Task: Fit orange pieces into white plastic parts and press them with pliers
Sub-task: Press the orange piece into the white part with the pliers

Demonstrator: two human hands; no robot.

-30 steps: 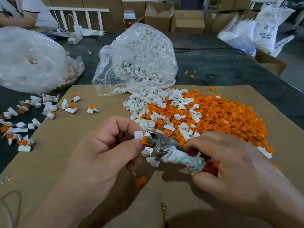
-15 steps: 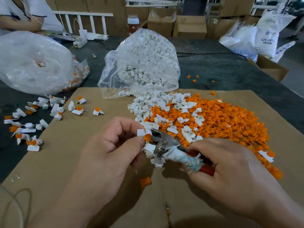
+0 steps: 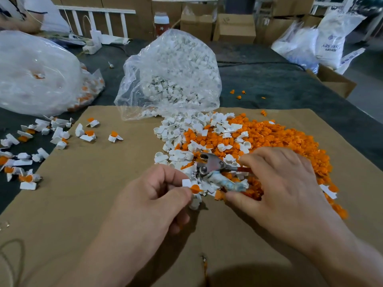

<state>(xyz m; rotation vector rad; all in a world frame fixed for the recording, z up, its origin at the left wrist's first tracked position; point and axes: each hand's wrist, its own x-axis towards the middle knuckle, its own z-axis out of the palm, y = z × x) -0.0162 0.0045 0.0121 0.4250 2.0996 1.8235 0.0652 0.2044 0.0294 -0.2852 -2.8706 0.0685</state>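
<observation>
"The small white plastic part (image 3: pixel 186 182), with a round orange piece (image 3: pixel 194 188) seated in it: where is it held?"

"In the head view it is pinched between the thumb and forefinger of the left hand (image 3: pixel 149 204), at the near edge of the loose heap of orange and white pieces (image 3: pixel 269 137) on the brown cardboard sheet (image 3: pixel 93 193). The fingers are closed on its near end, and the orange face is left bare on the far side of the pinch."

"And the grey metal pliers (image 3: pixel 210 163)?"

"The handles, one red and one cloth-wrapped, are gripped in the right hand (image 3: pixel 279 183). The head lies just beyond the pinch and to its right, apart from the part. Whether the jaws are parted cannot be told."

"How is the part expected to handle?"

"It is judged light, stiff and rather slick, and easily flicked away by a careless squeeze. It is best taken by its flat white tab, so that the orange piece is kept free for the jaws. The thin plastic could be cracked by too much force."

"Can any writing be read?"

"'ABS' can be made out on a white woven sack (image 3: pixel 331 42), far beyond the grip and to the right. The rest of its print is blurred."
</observation>
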